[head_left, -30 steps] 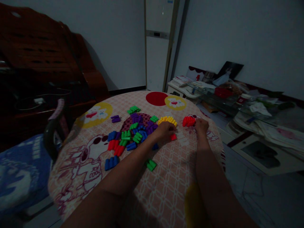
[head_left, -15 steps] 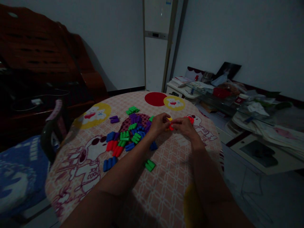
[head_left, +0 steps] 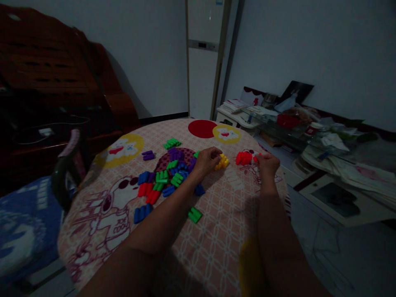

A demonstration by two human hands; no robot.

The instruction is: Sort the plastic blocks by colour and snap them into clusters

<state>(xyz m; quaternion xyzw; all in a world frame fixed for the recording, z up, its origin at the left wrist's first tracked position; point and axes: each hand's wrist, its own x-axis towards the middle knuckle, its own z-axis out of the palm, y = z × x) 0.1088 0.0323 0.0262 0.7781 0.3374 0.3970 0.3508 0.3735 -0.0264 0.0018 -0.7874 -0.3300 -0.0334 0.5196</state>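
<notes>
My right hand (head_left: 268, 166) pinches a small red toy block (head_left: 256, 158) at the right side of the round table. Just left of it lies a cluster of red blocks (head_left: 243, 158). Near the table's middle, my left hand (head_left: 208, 161) is open with its fingers loosely curved, beside a group of yellow blocks (head_left: 223, 161); whether it touches them is unclear. Left of that hand spreads a loose pile of blue, purple, red and green blocks (head_left: 162, 177), partly hidden by the left hand and forearm. Nearer to me lies a single green block (head_left: 194, 215).
A patterned cloth (head_left: 213, 247) covers the table. A chair (head_left: 66, 173) with a blue cushion stands at left, before a wooden bench (head_left: 46, 74). Along the right wall runs a cluttered low cabinet (head_left: 297, 123). A tall white appliance (head_left: 204, 78) stands at the back.
My right hand has moved right, from beside the left hand to the red cluster, carrying a red block. The yellow blocks are now uncovered. My left hand has stayed almost still.
</notes>
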